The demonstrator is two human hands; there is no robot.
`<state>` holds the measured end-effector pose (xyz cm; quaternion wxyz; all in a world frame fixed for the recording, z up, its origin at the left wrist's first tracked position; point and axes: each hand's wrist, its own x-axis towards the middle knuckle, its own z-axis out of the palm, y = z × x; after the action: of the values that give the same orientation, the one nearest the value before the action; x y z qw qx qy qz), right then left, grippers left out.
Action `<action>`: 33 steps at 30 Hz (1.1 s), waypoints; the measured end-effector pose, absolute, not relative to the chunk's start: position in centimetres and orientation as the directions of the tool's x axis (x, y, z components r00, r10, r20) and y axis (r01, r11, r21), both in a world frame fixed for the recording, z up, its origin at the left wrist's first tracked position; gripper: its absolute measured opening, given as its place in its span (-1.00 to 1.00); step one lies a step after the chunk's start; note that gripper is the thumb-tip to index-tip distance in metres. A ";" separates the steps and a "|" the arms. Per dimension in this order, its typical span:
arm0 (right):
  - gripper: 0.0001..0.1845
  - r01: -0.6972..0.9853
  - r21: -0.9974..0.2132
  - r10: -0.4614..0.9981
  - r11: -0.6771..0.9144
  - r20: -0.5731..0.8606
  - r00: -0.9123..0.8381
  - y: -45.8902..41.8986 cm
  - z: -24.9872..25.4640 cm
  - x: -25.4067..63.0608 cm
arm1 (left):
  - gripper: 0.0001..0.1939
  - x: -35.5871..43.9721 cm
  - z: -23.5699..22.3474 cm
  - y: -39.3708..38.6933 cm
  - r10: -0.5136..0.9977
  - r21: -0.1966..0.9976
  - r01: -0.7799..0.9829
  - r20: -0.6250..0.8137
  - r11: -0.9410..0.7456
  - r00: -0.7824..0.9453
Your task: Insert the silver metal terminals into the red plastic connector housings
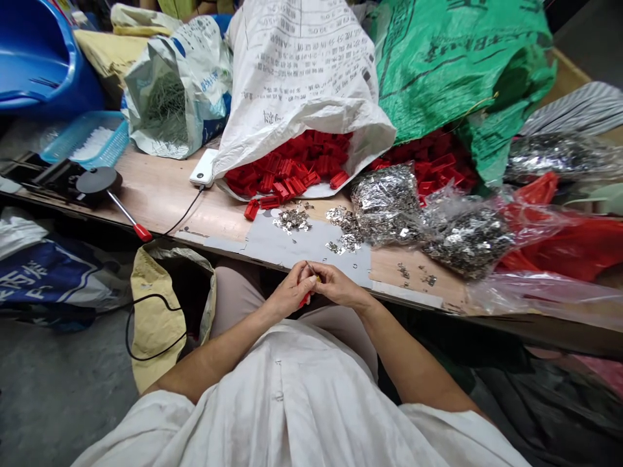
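My left hand (291, 290) and my right hand (335, 285) meet just below the table's front edge, over my lap. Both are closed together round a small red plastic part (305, 299), of which only a sliver shows under the fingers. A thin metal pin (310, 268) sticks up between them. On the table right ahead lie small heaps of silvery metal clips (292, 219) on a grey sheet (287, 243). Behind them a white sack (302, 84) spills many red plastic parts (287, 174).
A clear bag of metal clips (387, 201) and another (464, 233) lie to the right, with a green sack (452, 58) behind. At left are a white phone (203, 170) with cable, a red-handled tool (100, 183), a blue basket (87, 137), a yellow sack (156, 311) on the floor.
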<state>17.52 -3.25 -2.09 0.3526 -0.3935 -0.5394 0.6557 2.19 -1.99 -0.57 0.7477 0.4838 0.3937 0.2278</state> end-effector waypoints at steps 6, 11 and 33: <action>-0.67 0.336 -0.942 0.995 -0.010 -0.044 -0.093 -3.2 -0.8 18.3 | -0.43 1.7 0.0 -0.7 0.745 0.786 -0.225 -0.390 0.575 0.542; -0.61 0.577 -0.813 0.991 0.078 0.001 -0.132 -3.9 0.9 18.1 | -0.56 1.5 0.1 0.2 0.724 0.640 -0.366 -0.483 0.675 0.492; -0.70 0.837 -0.545 0.971 0.058 -0.164 -0.175 -4.3 -0.1 16.2 | -0.63 2.4 -0.7 -1.5 0.851 0.855 -0.205 -0.391 0.477 0.350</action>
<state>16.21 -4.30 -0.05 0.1237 -0.6304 -0.7169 0.2710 2.39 -1.54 -0.70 0.7363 0.3647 0.4430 0.3586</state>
